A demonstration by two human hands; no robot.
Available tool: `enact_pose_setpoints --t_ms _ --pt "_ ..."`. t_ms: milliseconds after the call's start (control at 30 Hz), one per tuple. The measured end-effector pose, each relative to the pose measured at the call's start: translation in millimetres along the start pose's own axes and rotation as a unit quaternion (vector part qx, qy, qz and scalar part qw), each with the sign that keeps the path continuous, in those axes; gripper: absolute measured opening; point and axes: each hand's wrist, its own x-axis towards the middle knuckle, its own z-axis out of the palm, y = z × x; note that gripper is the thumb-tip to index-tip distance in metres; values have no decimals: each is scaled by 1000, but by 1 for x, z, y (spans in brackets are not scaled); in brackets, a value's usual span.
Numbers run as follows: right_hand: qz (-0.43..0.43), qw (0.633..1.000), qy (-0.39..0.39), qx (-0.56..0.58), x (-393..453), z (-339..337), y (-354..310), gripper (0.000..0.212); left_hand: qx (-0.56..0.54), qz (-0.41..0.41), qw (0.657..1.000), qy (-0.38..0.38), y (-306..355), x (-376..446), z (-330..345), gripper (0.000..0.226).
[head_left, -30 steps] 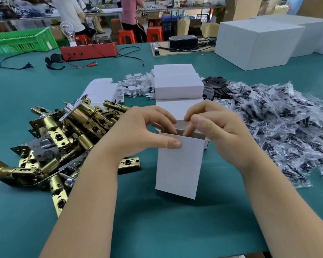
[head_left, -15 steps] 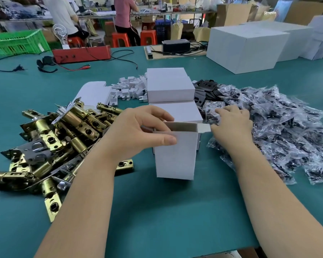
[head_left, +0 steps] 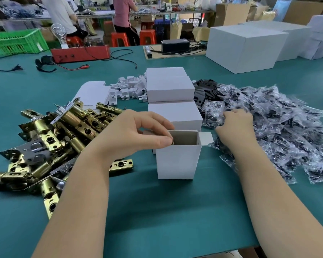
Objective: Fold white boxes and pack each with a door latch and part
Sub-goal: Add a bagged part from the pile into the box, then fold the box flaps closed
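A small white box (head_left: 177, 162) stands upright on the green table, its top open with flaps out to the sides. My left hand (head_left: 134, 135) pinches the box's left top edge between thumb and fingers. My right hand (head_left: 235, 127) reaches into the pile of clear bags with black parts (head_left: 280, 131) at the right, fingers curled onto a bag; whether it holds the bag I cannot tell. A heap of brass door latches (head_left: 50, 146) lies at the left.
Two closed white boxes (head_left: 170, 88) sit behind the open one, with flat box blanks (head_left: 93, 94) and white plastic inserts (head_left: 127, 88) further left. Black plates (head_left: 205, 90) lie behind the bags. Large white cartons (head_left: 244, 47) stand at the back right. People work at far benches.
My right hand left the box top and moved right into the bag pile. The box now stands on the table, held only by my left hand.
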Motion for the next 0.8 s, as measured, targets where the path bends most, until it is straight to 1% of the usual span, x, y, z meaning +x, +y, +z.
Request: enact_pose_setpoints --t_ms 33,67,133,167,267,333,433,500,567,600,667,733,800 --pt "-3 1000 -3 -7 -1 -1 0 10 -2 1 1000 -1 0 0 0 18" --pt "-7 1000 -2 -1 -2 -2 -1 16 -1 2 1000 -1 -1 1 1 18" --pt "2 999 6 42 -5 -6 -2 34 0 4 1000 -2 -1 1 1 18" --pt "4 998 24 64 -5 -8 -2 35 -1 3 1000 -2 -1 2 1 18" --pt "-11 986 103 129 -6 -10 -1 27 -4 4 1000 0 -2 2 1 18" --pt "-27 964 157 214 -9 -11 -1 27 0 5 1000 2 -2 2 1 16" --pt "-61 899 199 385 -17 -18 -8 26 6 4 1000 -1 -2 3 0 16" --pt "-106 866 232 429 -26 -22 -17 24 8 3 1000 -1 -1 3 0 16" --pt "-145 851 251 439 -35 -25 -27 21 13 3 1000 -1 -2 3 0 16" --pt "-156 840 245 458 -39 -27 -32 20 14 2 1000 -1 -2 3 0 16" --pt "-169 804 207 532 -47 -32 -40 20 12 -1 1000 1 -2 4 0 16" --pt "-192 768 156 591 -54 -39 -42 27 9 -5 1000 8 -3 4 0 17" --pt "-227 746 91 620 -59 -44 -42 28 7 -6 1000 14 -3 5 1 17"
